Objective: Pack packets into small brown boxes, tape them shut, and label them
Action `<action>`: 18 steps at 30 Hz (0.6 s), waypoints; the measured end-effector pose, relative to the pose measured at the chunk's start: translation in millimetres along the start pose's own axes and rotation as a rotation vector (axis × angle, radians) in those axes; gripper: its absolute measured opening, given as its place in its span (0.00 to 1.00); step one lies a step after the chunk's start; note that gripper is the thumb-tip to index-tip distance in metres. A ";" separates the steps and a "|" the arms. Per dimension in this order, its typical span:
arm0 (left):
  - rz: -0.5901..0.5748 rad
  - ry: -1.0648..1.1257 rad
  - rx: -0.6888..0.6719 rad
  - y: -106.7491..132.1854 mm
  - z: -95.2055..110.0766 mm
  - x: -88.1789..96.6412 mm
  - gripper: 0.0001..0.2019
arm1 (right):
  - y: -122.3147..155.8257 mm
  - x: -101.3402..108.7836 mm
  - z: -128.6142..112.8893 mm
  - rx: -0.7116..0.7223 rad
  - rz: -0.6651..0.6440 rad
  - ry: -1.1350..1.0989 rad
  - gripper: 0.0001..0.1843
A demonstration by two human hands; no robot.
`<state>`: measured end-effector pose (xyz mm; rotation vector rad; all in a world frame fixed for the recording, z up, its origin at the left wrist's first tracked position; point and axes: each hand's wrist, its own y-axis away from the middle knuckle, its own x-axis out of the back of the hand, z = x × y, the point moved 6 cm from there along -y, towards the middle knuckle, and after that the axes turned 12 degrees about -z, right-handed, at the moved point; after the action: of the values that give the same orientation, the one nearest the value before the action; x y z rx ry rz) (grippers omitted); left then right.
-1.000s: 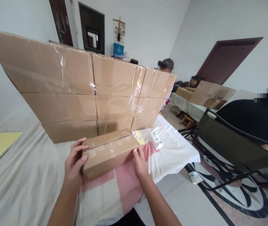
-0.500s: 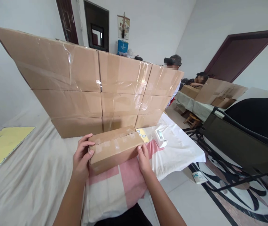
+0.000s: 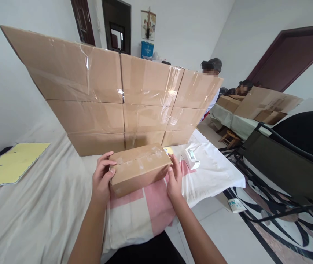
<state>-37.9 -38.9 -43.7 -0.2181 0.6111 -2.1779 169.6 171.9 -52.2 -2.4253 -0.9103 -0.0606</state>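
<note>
A long brown cardboard box (image 3: 141, 165), its top seam closed and marked with tape, lies in front of me on the cloth. My left hand (image 3: 103, 176) is wrapped round its left end, thumb on the near side and fingers on the top edge. At the right end, my right hand (image 3: 175, 178) grips the corner with its thumb on the front and fingers reaching behind. Just right of the box stands a white tape dispenser (image 3: 191, 159). A yellow paper piece (image 3: 168, 150) shows partly behind the box's right end.
Behind the box rises a wall of stacked, taped cardboard boxes (image 3: 98, 117). A yellow sheet (image 3: 13, 165) lies at the left on the cloth-covered table (image 3: 71, 205). A folding chair (image 3: 277, 165) stands at the right. Other people (image 3: 213, 68) are beyond the boxes.
My right hand has shifted so its fingers reach farther round the box's right end. The box now covers more of the yellow paper piece. The view has swung slightly left.
</note>
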 end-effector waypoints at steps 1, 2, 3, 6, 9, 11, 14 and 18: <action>0.003 0.001 0.002 0.1 0.9 -0.2 0.03 | -2.7 4.2 -11.3 0.084 0.024 0.056 0.26; 0.005 0.001 0.005 0.3 1.9 -0.5 0.03 | -6.1 6.0 -25.0 0.173 0.014 0.121 0.25; 0.007 0.001 0.007 0.4 3.0 -0.9 0.03 | -10.1 4.5 -39.4 0.248 -0.036 0.192 0.24; 0.011 0.002 0.004 0.5 5.4 -2.1 0.03 | -22.6 -13.6 -73.7 0.313 -0.321 0.420 0.25; 0.003 -0.014 -0.019 0.5 7.0 -2.7 0.03 | -28.0 -30.3 -88.5 0.257 -0.495 0.579 0.26; -0.008 -0.042 -0.026 0.6 7.3 -3.0 0.04 | -27.8 -35.5 -90.7 0.241 -0.515 0.619 0.26; -0.018 -0.071 -0.022 0.6 6.5 -4.3 0.04 | -25.9 -38.1 -87.8 0.234 -0.513 0.646 0.26; -0.015 -0.080 -0.012 1.3 5.4 -5.3 0.05 | -26.2 -37.8 -86.2 0.230 -0.499 0.665 0.26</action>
<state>-31.8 -37.4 -39.3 -0.3163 0.5795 -2.1691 136.5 122.2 25.1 -1.7271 -1.0869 -0.8375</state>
